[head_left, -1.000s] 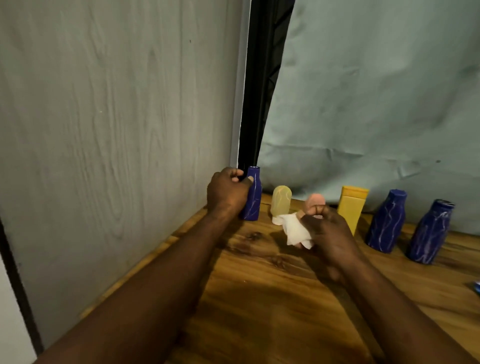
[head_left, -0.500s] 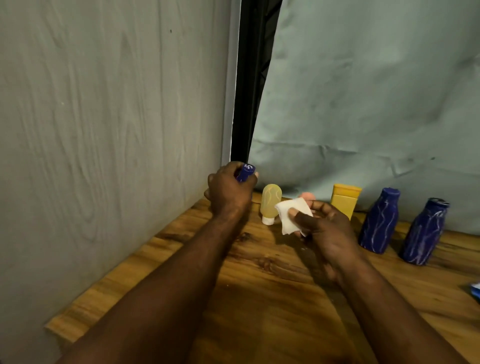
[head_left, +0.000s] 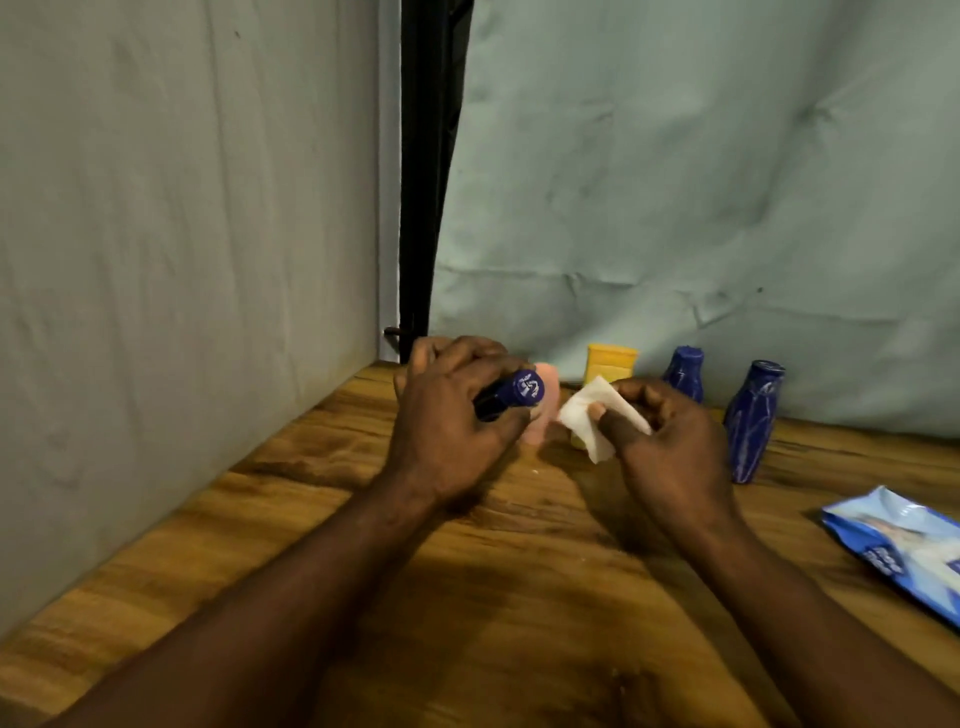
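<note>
My left hand (head_left: 451, 415) grips a dark blue bottle (head_left: 514, 395), lifted off the table and tipped so its cap faces me and to the right. Most of its body is hidden inside my fist. My right hand (head_left: 670, 441) pinches a folded white wipe (head_left: 597, 418) between thumb and fingers, just right of the bottle's cap and a small gap away from it. A pink bottle (head_left: 543, 410) stands on the table right behind the two hands.
A yellow bottle (head_left: 610, 361) and two more blue bottles (head_left: 685, 374) (head_left: 750, 421) stand along the back of the wooden table (head_left: 467, 597). A blue wipes packet (head_left: 904, 551) lies at the right edge. A grey wall panel (head_left: 182, 260) borders the left side.
My left hand lifted the blue bottle from its spot by the wall and tipped it toward me. The right hand brought the wipe up beside its cap. The view shifted, showing the wipes packet.
</note>
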